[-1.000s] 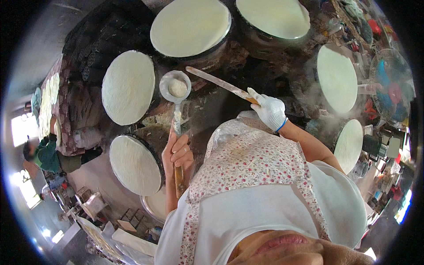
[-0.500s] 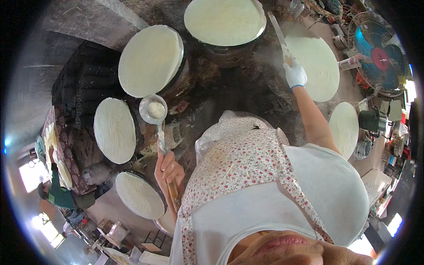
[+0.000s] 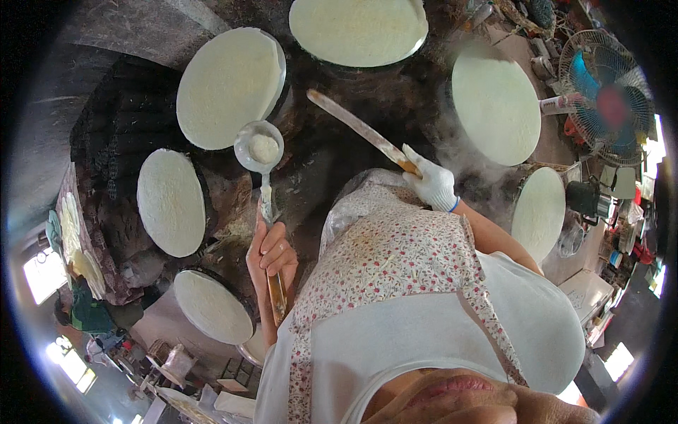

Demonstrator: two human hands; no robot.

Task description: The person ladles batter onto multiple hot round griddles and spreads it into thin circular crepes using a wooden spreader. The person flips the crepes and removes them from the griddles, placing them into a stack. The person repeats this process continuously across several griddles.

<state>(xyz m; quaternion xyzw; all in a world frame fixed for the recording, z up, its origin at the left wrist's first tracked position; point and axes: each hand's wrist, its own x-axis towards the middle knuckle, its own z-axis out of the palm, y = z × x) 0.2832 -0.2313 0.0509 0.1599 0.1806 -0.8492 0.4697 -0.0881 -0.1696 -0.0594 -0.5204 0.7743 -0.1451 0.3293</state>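
My left hand (image 3: pixel 270 252) grips the long handle of a metal ladle (image 3: pixel 259 149) with a little white batter in its bowl, held over the dark stove between the round steamers. My right hand (image 3: pixel 431 181), in a white glove, holds a long flat wooden stick (image 3: pixel 357 127) that points up and left toward the far steamers. Several round cloth-topped steamers covered with thin white sheets ring me: one at the upper left (image 3: pixel 227 86), one at the top (image 3: pixel 358 30), one at the right (image 3: pixel 496 99). I wear a floral apron (image 3: pixel 385 261).
More white rounds lie at the left (image 3: pixel 170 201), lower left (image 3: pixel 211 306) and right (image 3: pixel 539 212). Steam rises by the right steamers. An electric fan (image 3: pixel 600 95) stands at the upper right among cluttered items. A person in green (image 3: pixel 88 311) is at the far left.
My right hand has drawn the stick back from the right-hand steamer to the middle in front of me. The view shifted; the ladle stays held in my left hand.
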